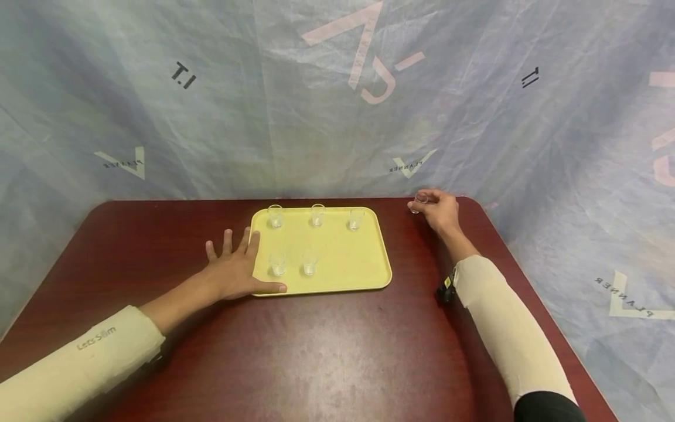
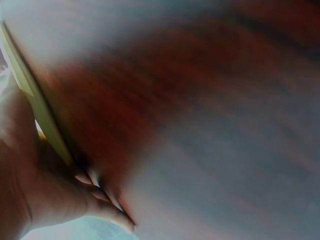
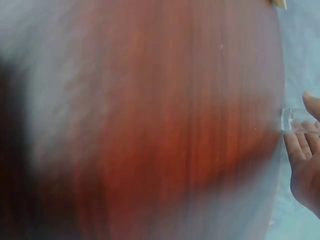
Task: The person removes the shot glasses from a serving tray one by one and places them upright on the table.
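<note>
At the far right of the table, my right hand (image 1: pixel 442 212) holds a small clear glass (image 1: pixel 416 205) between thumb and fingers. The right wrist view shows the same glass (image 3: pixel 287 120) with its thick base at the tabletop. My left hand (image 1: pixel 234 271) lies with spread fingers at the left edge of a yellow tray (image 1: pixel 350 266), its thumb over the near corner. On the tray stand several clear glasses: a back row with a left glass (image 1: pixel 275 217), a middle glass (image 1: pixel 317 215) and a right glass (image 1: pixel 355 219), and a front pair, one glass (image 1: pixel 278 265) beside another glass (image 1: pixel 310 264).
The dark red table (image 1: pixel 327 357) carries the tray near its back edge. Behind it and at both sides hangs a grey printed sheet (image 1: pixel 227 117). A black device (image 1: pixel 446 292) sits under the right wrist.
</note>
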`<act>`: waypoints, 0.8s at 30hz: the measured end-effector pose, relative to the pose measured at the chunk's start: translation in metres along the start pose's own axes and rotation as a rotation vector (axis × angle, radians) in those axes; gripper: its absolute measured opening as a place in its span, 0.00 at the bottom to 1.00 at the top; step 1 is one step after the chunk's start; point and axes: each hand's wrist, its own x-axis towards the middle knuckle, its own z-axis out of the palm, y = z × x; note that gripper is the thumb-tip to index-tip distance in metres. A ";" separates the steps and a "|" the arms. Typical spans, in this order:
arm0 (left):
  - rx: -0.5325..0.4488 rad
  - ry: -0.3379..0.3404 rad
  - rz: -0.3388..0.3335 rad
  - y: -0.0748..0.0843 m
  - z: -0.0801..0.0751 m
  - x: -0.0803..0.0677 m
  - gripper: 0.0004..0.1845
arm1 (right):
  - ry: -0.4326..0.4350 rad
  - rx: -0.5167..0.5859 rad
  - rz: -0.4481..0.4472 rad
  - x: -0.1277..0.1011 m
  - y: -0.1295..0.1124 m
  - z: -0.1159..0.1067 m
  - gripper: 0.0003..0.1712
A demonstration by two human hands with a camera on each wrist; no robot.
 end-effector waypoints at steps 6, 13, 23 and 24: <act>0.005 0.009 0.001 0.001 0.000 -0.001 0.89 | 0.061 -0.008 0.025 0.006 0.000 0.004 0.30; 0.006 0.009 0.007 0.002 0.002 0.001 0.89 | 0.061 -0.013 0.038 0.009 0.001 0.004 0.33; -0.005 0.009 0.013 0.003 0.001 -0.001 0.89 | 0.049 0.022 0.050 0.002 0.003 -0.001 0.38; -0.009 0.010 0.013 0.002 0.001 -0.002 0.88 | 0.050 0.021 0.055 0.001 0.004 -0.002 0.38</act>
